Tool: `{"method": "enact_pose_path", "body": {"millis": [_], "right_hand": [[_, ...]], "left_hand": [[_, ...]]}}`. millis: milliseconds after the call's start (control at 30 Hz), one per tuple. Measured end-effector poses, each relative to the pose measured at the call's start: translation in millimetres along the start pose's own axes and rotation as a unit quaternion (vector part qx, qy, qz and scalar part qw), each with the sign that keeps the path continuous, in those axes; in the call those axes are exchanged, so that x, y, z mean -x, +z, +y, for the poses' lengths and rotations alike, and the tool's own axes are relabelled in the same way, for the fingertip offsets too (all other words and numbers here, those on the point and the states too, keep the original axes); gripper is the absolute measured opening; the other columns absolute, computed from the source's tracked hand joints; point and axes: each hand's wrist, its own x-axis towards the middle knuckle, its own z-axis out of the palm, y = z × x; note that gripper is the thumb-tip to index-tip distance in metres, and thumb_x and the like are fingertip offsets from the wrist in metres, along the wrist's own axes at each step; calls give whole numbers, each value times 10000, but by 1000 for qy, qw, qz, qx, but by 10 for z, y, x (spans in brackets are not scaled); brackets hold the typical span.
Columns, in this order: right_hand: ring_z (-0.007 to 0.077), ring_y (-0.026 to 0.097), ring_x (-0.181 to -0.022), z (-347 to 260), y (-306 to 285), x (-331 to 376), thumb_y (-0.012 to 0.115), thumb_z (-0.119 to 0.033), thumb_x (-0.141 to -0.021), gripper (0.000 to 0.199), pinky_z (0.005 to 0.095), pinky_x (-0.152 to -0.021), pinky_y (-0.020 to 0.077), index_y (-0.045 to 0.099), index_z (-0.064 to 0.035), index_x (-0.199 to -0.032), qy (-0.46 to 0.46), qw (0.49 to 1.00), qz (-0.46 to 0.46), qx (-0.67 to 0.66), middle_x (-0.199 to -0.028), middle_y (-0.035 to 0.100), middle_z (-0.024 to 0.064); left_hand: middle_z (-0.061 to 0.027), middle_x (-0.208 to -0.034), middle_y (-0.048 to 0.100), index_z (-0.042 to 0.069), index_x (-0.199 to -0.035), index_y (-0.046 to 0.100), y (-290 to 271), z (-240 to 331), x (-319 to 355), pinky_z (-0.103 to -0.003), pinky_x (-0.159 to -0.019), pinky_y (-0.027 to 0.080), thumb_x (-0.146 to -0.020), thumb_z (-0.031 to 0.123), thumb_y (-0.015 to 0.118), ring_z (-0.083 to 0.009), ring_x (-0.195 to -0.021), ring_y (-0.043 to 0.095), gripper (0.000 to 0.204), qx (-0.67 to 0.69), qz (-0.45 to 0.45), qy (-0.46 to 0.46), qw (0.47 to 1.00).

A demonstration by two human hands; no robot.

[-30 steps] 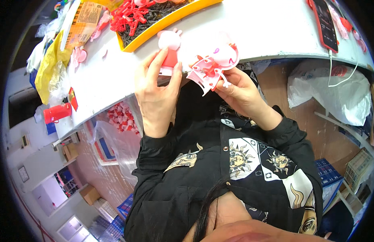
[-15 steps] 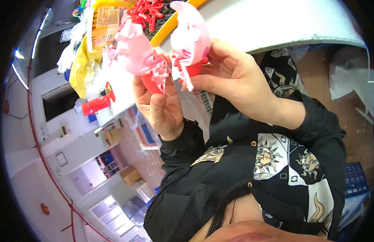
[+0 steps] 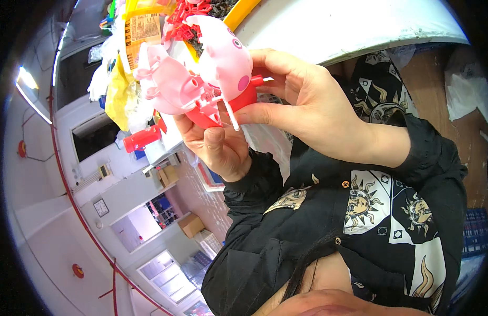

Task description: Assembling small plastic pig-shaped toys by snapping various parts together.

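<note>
Between my two hands are two halves of a pink and red plastic toy pig figure. My left hand (image 3: 223,150) is closed on the half shell (image 3: 167,79), whose hollow inside shows pink tubular posts and a red lower part. My right hand (image 3: 315,108) grips the other half, the painted front half (image 3: 225,58), with eyes, a magenta cheek spot and a red body. A thin pale pink rod (image 3: 230,113) sticks out from where the halves meet. The halves are close together at their lower parts and spread apart above; whether they are joined is hidden.
Beyond my hands, a yellow-edged tray (image 3: 243,15) holds red plastic parts (image 3: 183,21) and dark screws. A white table (image 3: 328,26) curves along the top. To the left are a yellow bag (image 3: 117,95), clear plastic and a red cylindrical part (image 3: 141,139) by the table edge.
The two halves have come closer together, and the right half has turned so its painted eyes and cheek show. Both hands keep their hold, and the view has shifted slightly.
</note>
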Motion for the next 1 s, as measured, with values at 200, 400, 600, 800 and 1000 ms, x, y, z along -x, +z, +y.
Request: {"method": "enact_pose_path", "body": {"millis": [200,400,600,800,1000], "right_hand": [[195,615,-1021,32,2,-1,708,-44,-781,473,314,-931,479,541,49,-1214,-9,1000,1,-14,-1077,645,133],[197,615,-1027,24,-17,-1,713,-55,-784,483,315,-932,479,538,45,-1223,-9,1000,-3,2,-1085,643,134],[202,617,-1035,10,-21,9,714,-65,-787,484,317,-929,482,537,44,-1224,1,1000,0,4,-1089,643,140],[210,618,-1038,5,-34,-6,709,-73,-791,478,323,-933,481,540,46,-1222,-3,1000,-6,13,-1085,646,147],[217,625,-1022,34,-52,-27,705,-86,-794,466,330,-930,481,550,50,-1211,-20,999,-6,35,-1079,650,153]], "left_hand": [[-175,-1273,552,-25,-1373,364,64,-3,7,-411,-989,474,-712,97,787,-278,-1140,577,794,-6,-4,-4,1000],[-221,-1323,484,-4,-1397,337,-40,-17,-7,-513,-1042,409,-784,137,708,-365,-1210,502,731,-62,-53,17,996],[-180,-1255,562,-26,-1338,411,81,-15,-9,-420,-970,486,-702,86,777,-282,-1115,593,743,-33,-13,5,999],[-181,-1261,560,-20,-1322,432,48,-13,4,-433,-983,475,-708,86,774,-284,-1125,587,711,-37,-8,14,999],[-179,-1282,547,-3,-1339,434,44,-29,-4,-448,-998,457,-716,96,776,-293,-1155,564,717,-66,-23,12,997]]}}
